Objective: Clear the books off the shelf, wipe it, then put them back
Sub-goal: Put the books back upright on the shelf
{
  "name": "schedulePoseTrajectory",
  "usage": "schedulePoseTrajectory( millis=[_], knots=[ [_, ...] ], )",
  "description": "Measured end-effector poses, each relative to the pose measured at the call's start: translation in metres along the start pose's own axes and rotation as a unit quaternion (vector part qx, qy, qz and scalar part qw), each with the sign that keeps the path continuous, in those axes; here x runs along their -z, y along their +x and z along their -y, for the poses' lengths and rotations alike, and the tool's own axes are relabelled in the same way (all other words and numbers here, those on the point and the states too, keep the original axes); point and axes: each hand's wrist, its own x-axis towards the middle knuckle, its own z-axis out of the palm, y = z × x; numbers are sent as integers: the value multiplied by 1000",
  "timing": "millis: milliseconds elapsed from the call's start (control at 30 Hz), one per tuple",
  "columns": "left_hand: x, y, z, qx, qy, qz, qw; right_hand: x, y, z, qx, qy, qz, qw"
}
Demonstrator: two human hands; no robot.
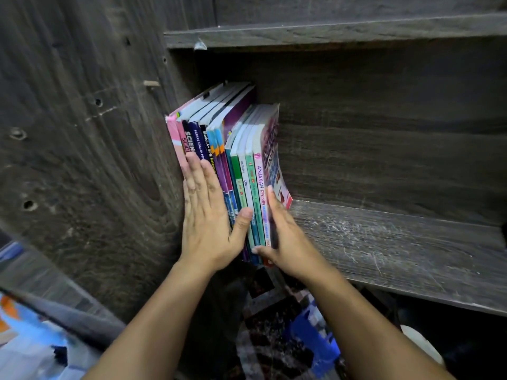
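Colourful books [233,149] stand upright at shelf's [384,242] left end.

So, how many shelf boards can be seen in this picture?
2. The lower shelf board carries the books, which stand at its left end against the side panel. The upper shelf board runs across the top. Others may lie outside the view.

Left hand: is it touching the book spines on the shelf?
Touching. The head view shows the left hand lying flat, fingers straight, against the spines of the books.
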Motion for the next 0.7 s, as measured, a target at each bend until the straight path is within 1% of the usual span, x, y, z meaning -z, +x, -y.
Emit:
schedulePoseTrajectory(
  millis=[167, 300, 367, 500, 533, 600, 700],
  knots=[
    [3, -5, -6, 18, -47, -31, 998, -1, 0, 2, 0, -29, -5, 1000],
    [-16, -20, 5, 16, -30, 24, 999, -9, 1, 1, 7, -23, -17, 1000],
    [-25, -24, 6, 30, -21, 39, 999, -13, 1, 0, 6, -10, -20, 1000],
    [-27, -23, -9, 67, -45, 20, 997, -15, -2, -5, 3, 8, -15, 1000],
    [-25, -21, -12, 65, -49, 10, 997, -14, -2, -7, 2, 9, -11, 1000],
    [-21, -15, -13, 28, -28, 1, 999, -14, -2, -8, -2, 9, -6, 1000],
    [-19, -7, -1, -25, 15, 10, 1000, -17, -1, -8, -3, 7, -21, 1000]
  ],
)
